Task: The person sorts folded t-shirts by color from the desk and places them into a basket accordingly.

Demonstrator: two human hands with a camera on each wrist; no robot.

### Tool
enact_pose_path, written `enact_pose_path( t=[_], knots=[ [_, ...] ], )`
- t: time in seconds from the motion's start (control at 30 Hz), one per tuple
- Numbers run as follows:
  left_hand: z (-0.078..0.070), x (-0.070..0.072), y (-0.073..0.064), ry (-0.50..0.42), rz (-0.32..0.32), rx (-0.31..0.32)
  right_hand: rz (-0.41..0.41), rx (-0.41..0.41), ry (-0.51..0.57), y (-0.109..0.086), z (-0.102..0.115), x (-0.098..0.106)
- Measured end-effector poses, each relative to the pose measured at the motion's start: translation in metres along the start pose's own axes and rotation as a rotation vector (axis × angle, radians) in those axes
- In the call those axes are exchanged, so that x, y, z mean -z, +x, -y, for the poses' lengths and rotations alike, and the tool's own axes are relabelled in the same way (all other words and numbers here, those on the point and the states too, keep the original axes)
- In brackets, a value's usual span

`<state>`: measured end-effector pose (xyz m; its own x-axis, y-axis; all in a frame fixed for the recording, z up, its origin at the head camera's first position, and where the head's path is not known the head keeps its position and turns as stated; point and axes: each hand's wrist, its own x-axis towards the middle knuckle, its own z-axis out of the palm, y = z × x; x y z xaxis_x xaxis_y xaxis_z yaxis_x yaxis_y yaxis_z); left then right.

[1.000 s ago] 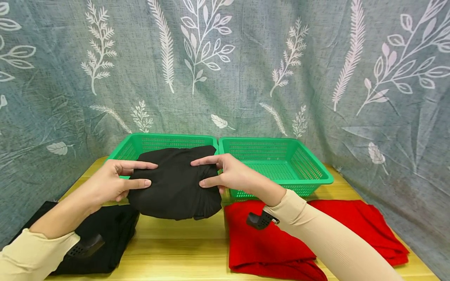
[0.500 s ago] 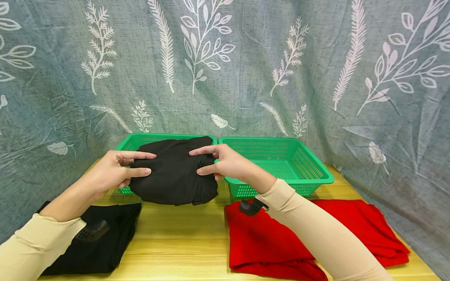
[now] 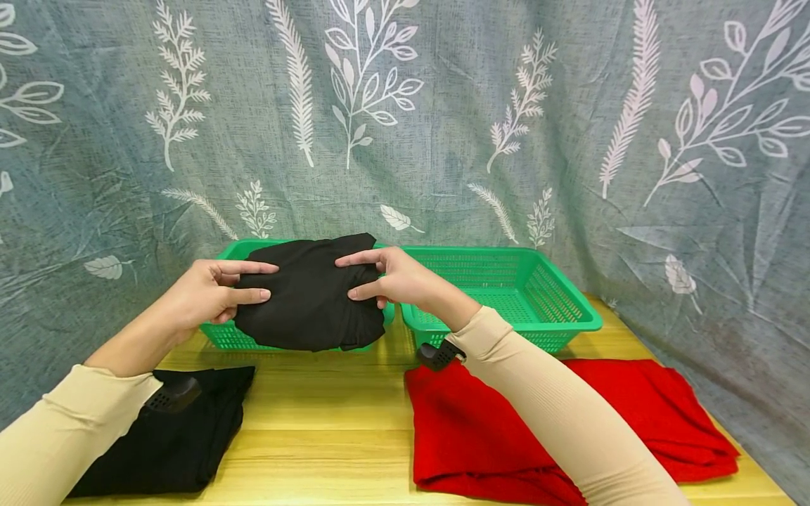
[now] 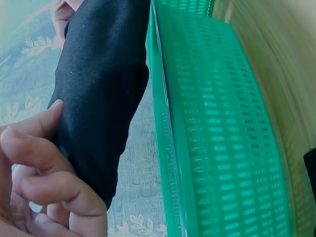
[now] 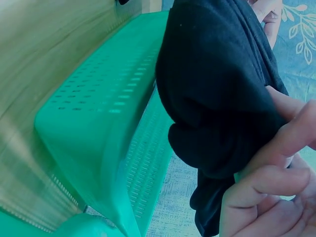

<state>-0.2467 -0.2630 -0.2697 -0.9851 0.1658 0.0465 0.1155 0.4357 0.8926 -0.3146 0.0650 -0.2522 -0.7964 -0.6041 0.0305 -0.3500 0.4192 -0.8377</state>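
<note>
A folded black cloth [image 3: 306,302] is held up by both hands in front of the left green basket [image 3: 228,339], hiding most of it. My left hand [image 3: 205,292] grips the cloth's left end, thumb and forefinger on the near face. At the opposite end my right hand [image 3: 405,281] pinches it the same way. In the left wrist view, the cloth [image 4: 101,84] hangs above the basket's rim, fingers curled at its edge. The right wrist view shows the cloth's [image 5: 217,84] rolled, bunched side between thumb and fingers.
Another green basket [image 3: 506,327] stands to the right, its mesh floor visible. Folded black fabric [image 3: 171,450] lies at the table's front left, partly under the left sleeve. Red folded fabric [image 3: 481,436] lies front right, beneath the right forearm. A leaf-patterned curtain [image 3: 430,154] hangs behind the wooden table [image 3: 323,436].
Both hands have carried the black cloth forward and upward in the head view, from over the table's middle to in front of the left basket. Their grip looks the same.
</note>
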Motion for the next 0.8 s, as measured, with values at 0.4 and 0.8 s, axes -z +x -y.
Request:
enact_pose_path(
  t=[0.4,0.8],
  knots=[
    [0.0,0.007,0.014,0.063,-0.035,0.021,-0.033,-0.005,-0.004,0.02,0.002,0.0],
    [0.007,0.009,0.032,0.068,-0.046,0.021,-0.072,-0.008,-0.042,0.038,0.001,-0.002]
  ],
)
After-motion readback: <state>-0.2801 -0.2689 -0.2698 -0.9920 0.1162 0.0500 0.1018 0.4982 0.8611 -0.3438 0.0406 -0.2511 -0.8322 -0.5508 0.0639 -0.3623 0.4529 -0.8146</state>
